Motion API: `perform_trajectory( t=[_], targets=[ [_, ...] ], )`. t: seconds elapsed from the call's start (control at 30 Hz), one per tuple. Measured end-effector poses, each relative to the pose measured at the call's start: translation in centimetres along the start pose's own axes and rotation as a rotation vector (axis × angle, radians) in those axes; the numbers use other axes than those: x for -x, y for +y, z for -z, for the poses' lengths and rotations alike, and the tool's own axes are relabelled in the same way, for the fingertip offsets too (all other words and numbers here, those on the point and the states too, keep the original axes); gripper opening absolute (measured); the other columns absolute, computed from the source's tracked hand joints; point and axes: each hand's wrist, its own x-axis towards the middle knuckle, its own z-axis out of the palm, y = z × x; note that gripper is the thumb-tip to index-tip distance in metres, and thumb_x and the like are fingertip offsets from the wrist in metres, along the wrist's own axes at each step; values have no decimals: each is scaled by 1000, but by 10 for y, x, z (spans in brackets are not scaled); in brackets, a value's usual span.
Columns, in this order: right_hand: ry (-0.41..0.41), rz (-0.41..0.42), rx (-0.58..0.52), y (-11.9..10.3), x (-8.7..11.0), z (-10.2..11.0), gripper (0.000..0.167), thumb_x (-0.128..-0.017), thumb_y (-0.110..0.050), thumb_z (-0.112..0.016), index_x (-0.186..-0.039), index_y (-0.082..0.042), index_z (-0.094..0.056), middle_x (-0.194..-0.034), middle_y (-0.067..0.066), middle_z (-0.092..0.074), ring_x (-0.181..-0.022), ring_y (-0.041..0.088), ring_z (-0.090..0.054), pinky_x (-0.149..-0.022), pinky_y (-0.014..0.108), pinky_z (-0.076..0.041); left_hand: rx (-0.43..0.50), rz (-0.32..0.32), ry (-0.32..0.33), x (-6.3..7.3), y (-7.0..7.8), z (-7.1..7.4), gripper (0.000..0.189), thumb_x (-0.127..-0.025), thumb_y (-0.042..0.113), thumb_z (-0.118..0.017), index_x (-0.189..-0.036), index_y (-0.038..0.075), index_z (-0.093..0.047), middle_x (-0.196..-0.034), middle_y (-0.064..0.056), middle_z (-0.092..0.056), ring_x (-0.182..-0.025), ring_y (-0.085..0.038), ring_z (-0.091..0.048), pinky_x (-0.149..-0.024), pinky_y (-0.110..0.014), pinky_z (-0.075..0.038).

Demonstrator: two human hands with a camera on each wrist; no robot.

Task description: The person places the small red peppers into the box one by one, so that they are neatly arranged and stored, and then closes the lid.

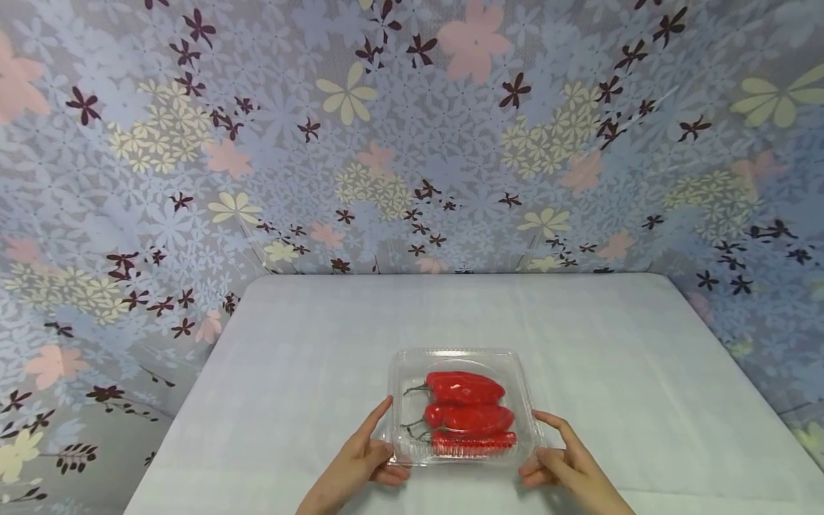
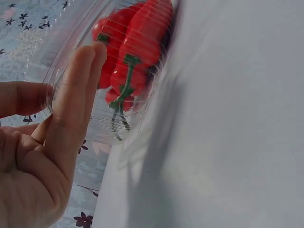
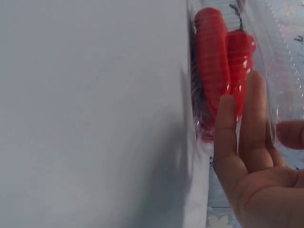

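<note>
A clear plastic clamshell box (image 1: 407, 368) sits on the white table, its ribbed wall towards me. Through the plastic I see several red peppers (image 1: 468, 390) lying side by side, their green stems pointing left. At the box's near left corner, my left hand (image 1: 360, 458) pinches the rim between thumb and fingers; in the left wrist view its longer fingers (image 2: 71, 95) lie against the ribbed wall. My right hand (image 1: 569, 461) holds the near right corner likewise. In the right wrist view, that hand's thumb (image 3: 290, 134) is at the rim and its fingers rest along the side.
The white table (image 1: 309, 336) spreads around the box on all sides. A flower-patterned cloth (image 1: 412, 157) hangs behind it and along both sides.
</note>
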Motion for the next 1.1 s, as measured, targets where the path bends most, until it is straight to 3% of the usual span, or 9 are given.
perform_trajectory(
  t=[0.2, 0.4, 0.63, 0.77, 0.9, 1.1],
  targets=[
    [104, 54, 18, -3, -16, -2, 46, -101, -11, -39, -143, -20, -20, -92, 24, -65, -80, 26, -68, -76, 33, -54, -41, -69, 76, -19, 2, 3, 66, -97, -3, -38, -153, 16, -10, -92, -28, -63, -87, -43, -64, -71, -38, -55],
    [222, 105, 24, -2, -25, -4, 50, -101, -10, -41, -146, -10, -20, -91, 23, -65, -77, 23, -68, -74, 31, -54, -61, -167, 142, -34, -2, -3, 59, -97, -2, -36, -151, 10, -16, -92, -31, -63, -81, -39, -66, -69, -38, -56],
    [256, 138, 4, -2, -25, -7, 54, -100, -10, -43, -148, -9, -18, -91, 30, -63, -77, 25, -68, -75, 32, -54, -43, -244, 245, -36, -8, -11, 54, -96, -5, -35, -148, 0, -22, -87, -34, -62, -71, -26, -67, -64, -35, -56],
    [310, 117, 24, -3, -26, -10, 54, -99, -9, -44, -148, -9, -20, -89, 27, -64, -75, 27, -67, -73, 32, -55, -21, -305, 284, -36, -13, -15, 53, -94, -8, -34, -146, -4, -24, -83, -37, -60, -68, -18, -66, -61, -32, -56],
    [322, 128, 24, -1, -26, -12, 54, -99, -8, -44, -148, -10, -22, -87, 25, -65, -73, 26, -67, -73, 32, -55, 7, -358, 355, -37, -19, -20, 54, -94, -10, -36, -146, -4, -23, -79, -35, -61, -65, -16, -66, -60, -32, -56],
    [314, 207, 13, 4, -27, -15, 53, -99, -3, -42, -148, -8, -23, -82, 19, -66, -70, 22, -66, -71, 32, -55, 4, -361, 491, -35, -22, -29, 54, -93, -9, -39, -146, 2, -32, -74, -28, -63, -62, -21, -65, -59, -37, -56]
  ],
)
